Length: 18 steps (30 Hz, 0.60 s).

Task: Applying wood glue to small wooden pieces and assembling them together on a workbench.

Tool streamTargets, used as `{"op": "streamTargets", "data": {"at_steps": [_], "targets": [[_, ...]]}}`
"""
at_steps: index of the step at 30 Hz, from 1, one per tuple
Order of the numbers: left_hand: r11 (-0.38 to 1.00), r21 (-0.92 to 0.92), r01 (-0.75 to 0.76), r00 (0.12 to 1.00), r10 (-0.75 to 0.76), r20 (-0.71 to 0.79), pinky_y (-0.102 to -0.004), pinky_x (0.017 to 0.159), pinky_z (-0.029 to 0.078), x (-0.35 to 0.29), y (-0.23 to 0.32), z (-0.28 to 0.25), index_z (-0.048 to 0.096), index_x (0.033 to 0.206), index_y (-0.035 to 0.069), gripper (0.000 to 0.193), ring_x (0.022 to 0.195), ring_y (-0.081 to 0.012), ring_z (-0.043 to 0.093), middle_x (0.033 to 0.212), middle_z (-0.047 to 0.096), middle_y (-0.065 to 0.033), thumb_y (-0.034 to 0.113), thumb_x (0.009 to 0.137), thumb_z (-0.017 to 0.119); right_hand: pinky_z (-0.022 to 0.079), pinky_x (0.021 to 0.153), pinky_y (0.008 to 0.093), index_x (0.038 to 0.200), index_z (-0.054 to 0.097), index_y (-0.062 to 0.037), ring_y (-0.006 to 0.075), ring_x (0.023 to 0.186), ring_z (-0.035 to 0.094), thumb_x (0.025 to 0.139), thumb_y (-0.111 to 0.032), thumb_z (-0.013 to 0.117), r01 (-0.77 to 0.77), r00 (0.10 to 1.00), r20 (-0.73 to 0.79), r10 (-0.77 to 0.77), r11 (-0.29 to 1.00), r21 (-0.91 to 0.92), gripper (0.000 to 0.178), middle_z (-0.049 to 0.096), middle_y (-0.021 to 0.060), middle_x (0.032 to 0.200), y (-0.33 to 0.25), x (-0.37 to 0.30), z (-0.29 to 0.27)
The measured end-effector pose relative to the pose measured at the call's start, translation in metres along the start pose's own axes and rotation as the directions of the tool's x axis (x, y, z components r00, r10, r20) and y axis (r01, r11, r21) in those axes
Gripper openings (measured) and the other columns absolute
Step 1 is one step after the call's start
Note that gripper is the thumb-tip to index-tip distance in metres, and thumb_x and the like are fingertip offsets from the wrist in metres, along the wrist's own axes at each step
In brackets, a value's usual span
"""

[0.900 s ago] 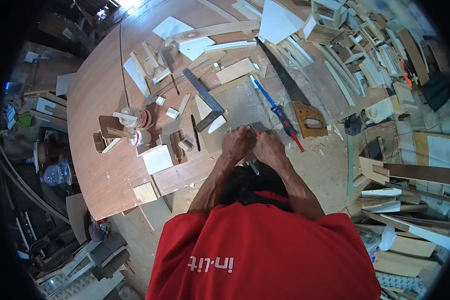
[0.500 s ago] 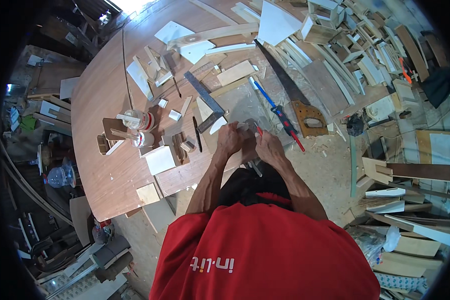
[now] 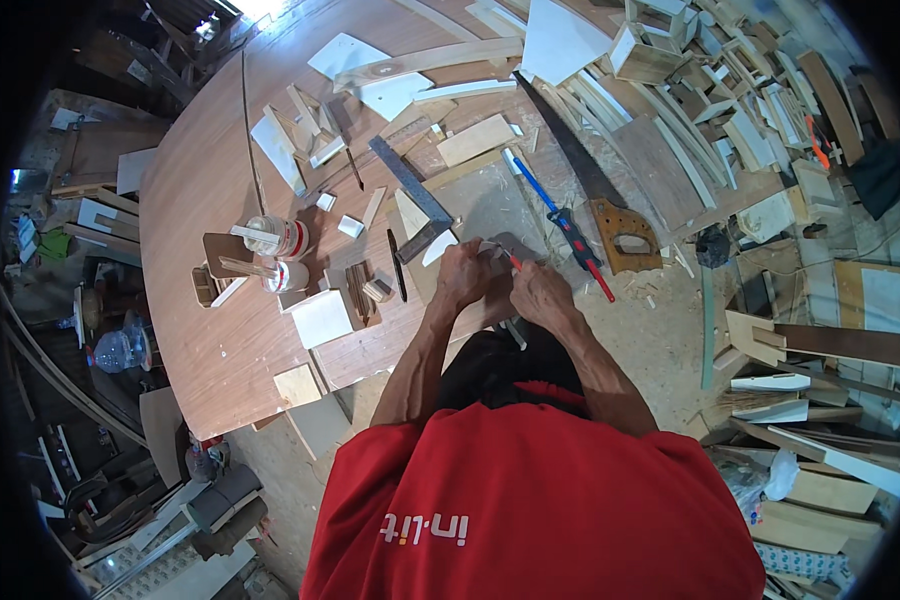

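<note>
My left hand point(image 3: 461, 277) is closed at the near edge of the workbench, pinching a small pale piece point(image 3: 488, 249) whose kind is too small to make out. Close on its right, my right hand point(image 3: 543, 296) is wrapped round a slim red-handled tool point(image 3: 515, 262), its tip pointing at the pale piece. What kind of tool it is, my fingers hide. A try square point(image 3: 410, 185) lies just beyond my left hand, beside a dark slender tool point(image 3: 397, 266). Right of my right hand are a blue and red tool point(image 3: 570, 238) and a wooden-handled handsaw point(image 3: 625, 238).
Two jars point(image 3: 276, 238) with sticks stand on the wooden tabletop point(image 3: 195, 330) at left, near a white block point(image 3: 322, 319). Wood strips and white panels point(image 3: 567, 42) cover the far side. Piled offcuts point(image 3: 820, 490) stand at the right, and a water bottle point(image 3: 120, 350) at far left.
The view has shifted slightly. My hands stay together at the bench edge, and the red-handled tool has tilted a little; both grips look the same.
</note>
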<state>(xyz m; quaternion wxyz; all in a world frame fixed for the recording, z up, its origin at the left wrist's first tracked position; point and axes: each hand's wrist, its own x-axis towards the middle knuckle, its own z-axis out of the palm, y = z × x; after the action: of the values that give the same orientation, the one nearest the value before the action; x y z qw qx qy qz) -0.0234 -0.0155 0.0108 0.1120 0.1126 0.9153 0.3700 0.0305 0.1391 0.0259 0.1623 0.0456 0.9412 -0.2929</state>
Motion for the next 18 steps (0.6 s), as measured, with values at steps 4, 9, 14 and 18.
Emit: {"op": "streamTargets", "data": {"at_steps": [4, 9, 14, 18], "targets": [[0.995, 0.038, -0.09, 0.996, 0.091, -0.022, -0.0457, 0.06, 0.049, 0.0, -0.001, 0.001, 0.062, 0.083, -0.003, 0.016, 0.069, -0.0431, 0.062, 0.071, 0.061, -0.0271, 0.012, 0.08, 0.06, 0.055, 0.069, 0.0464, 0.081, 0.065, 0.0049, 0.0412, 0.077, 0.067, 0.085, -0.02, 0.049, 0.076, 0.991, 0.116, -0.067, 0.995, -0.071, 0.03, 0.064, 0.0296, 0.078, -0.005, 0.022, -0.009], [0.995, 0.028, -0.098, 0.995, 0.097, 0.014, -0.0479, 0.061, 0.048, 0.002, 0.002, -0.003, 0.061, 0.083, -0.004, 0.017, 0.07, -0.0445, 0.061, 0.071, 0.06, -0.0282, 0.013, 0.08, 0.059, 0.055, 0.07, 0.0457, 0.081, 0.066, 0.0029, 0.0398, 0.078, 0.067, 0.083, -0.019, 0.049, 0.049, 0.997, 0.069, -0.042, 0.994, -0.1, 0.028, 0.065, 0.0287, 0.08, -0.024, 0.015, -0.017], [0.995, 0.063, -0.084, 0.996, 0.084, 0.005, -0.0489, 0.062, 0.048, 0.0, 0.004, -0.004, 0.061, 0.082, -0.003, 0.016, 0.069, -0.0446, 0.061, 0.072, 0.061, -0.028, 0.012, 0.08, 0.058, 0.053, 0.066, 0.0478, 0.08, 0.064, 0.0056, 0.0436, 0.076, 0.065, 0.086, -0.02, 0.051, 0.073, 0.997, 0.004, -0.074, 0.988, 0.135, 0.029, 0.063, 0.0302, 0.074, 0.005, 0.013, 0.007], [0.995, 0.072, -0.072, 0.997, 0.073, -0.015, -0.0486, 0.062, 0.049, 0.0, 0.007, -0.002, 0.06, 0.082, -0.003, 0.017, 0.069, -0.0441, 0.061, 0.072, 0.061, -0.0282, 0.013, 0.079, 0.059, 0.051, 0.067, 0.0509, 0.079, 0.059, 0.0058, 0.0467, 0.075, 0.064, 0.087, -0.019, 0.048, 0.15, 0.988, -0.032, -0.15, 0.988, 0.018, 0.028, 0.062, 0.0295, 0.07, 0.018, 0.002, 0.024]]}}
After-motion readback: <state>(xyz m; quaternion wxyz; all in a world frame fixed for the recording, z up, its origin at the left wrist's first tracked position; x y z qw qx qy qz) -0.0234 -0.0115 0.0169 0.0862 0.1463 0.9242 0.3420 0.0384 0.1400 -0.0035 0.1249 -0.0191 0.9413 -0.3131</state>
